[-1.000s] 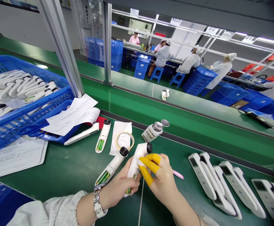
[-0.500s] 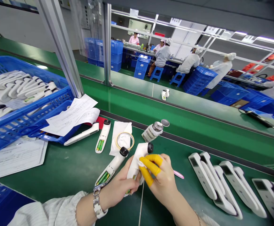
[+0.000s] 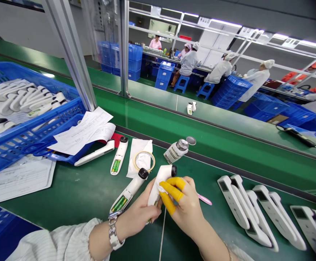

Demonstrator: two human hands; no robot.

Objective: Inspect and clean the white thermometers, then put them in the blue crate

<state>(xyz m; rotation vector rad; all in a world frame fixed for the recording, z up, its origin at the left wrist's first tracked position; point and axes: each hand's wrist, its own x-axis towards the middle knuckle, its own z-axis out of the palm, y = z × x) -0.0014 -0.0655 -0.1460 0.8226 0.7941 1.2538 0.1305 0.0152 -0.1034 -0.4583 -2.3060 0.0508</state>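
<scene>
A white handheld device [image 3: 157, 183] with a black tip is wrapped in my left hand [image 3: 138, 214], tilted over the green bench. Yellow covers sit on fingers of my right hand [image 3: 181, 199], which pinch a small white cloth [image 3: 161, 187] against the device's side. Beside my left hand lies another white device [image 3: 131, 190], its battery compartment uncovered and green batteries showing. Behind it a tape roll [image 3: 144, 161] rests on white tissue [image 3: 135, 146]. A bottle [image 3: 175, 151] with its lid flipped up stands beyond my hands. Part of a pink stick [image 3: 204, 199] shows past my right hand.
At the left, a blue basket [image 3: 38, 127] holds many white devices, with papers [image 3: 82, 132] nearby. Another open device [image 3: 119, 156] lies behind. Several white devices [image 3: 234, 201] line the right side. A metal post [image 3: 71, 54] rises at the left. People work in the background.
The cloth and the fingers of my right hand have shifted slightly left along the device. My left hand still holds it in nearly the same place.
</scene>
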